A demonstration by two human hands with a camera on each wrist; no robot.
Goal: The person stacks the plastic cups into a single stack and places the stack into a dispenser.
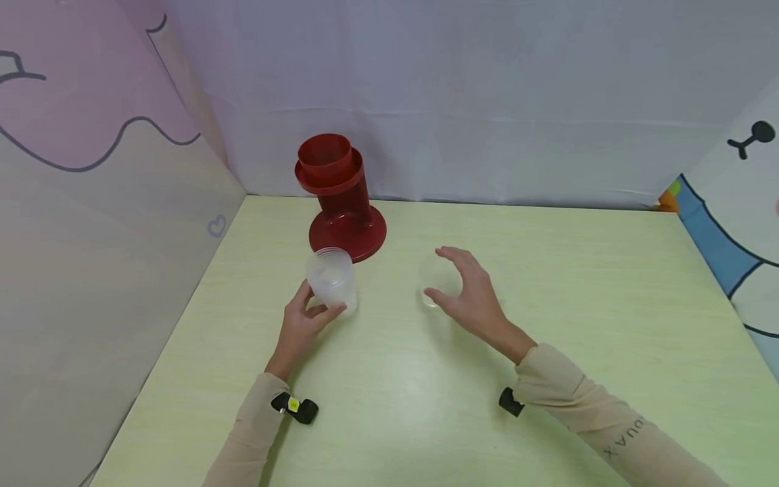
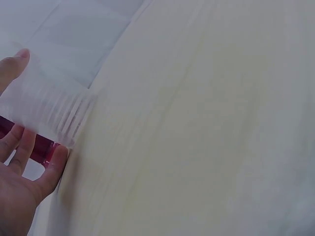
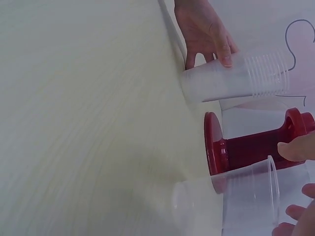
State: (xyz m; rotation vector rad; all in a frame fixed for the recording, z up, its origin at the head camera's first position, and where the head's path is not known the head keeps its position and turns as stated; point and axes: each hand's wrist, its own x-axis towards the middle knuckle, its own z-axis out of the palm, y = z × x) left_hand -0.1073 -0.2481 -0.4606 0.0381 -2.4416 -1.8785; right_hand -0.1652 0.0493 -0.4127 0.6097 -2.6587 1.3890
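In the head view my left hand [image 1: 304, 325] holds a stack of clear plastic cups [image 1: 331, 274], thumb on one side and fingers on the other. The stacked rims face up, and the lower end is close to the table. My right hand [image 1: 477, 297] is spread beside a single clear plastic cup [image 3: 241, 196], thumb and fingers apart near its rim; whether they touch it I cannot tell. That cup stands upright on the table and looks very faint from above. Behind the stack stands a red holder [image 1: 347, 203] with a round base and a cup-like top.
The pale wooden table [image 1: 578, 304] meets a light cloth backdrop [image 1: 475, 101] at its far edge. A printed cloth wall [image 1: 109, 270] runs along the left side, and another printed panel [image 1: 730, 223] is at the right.
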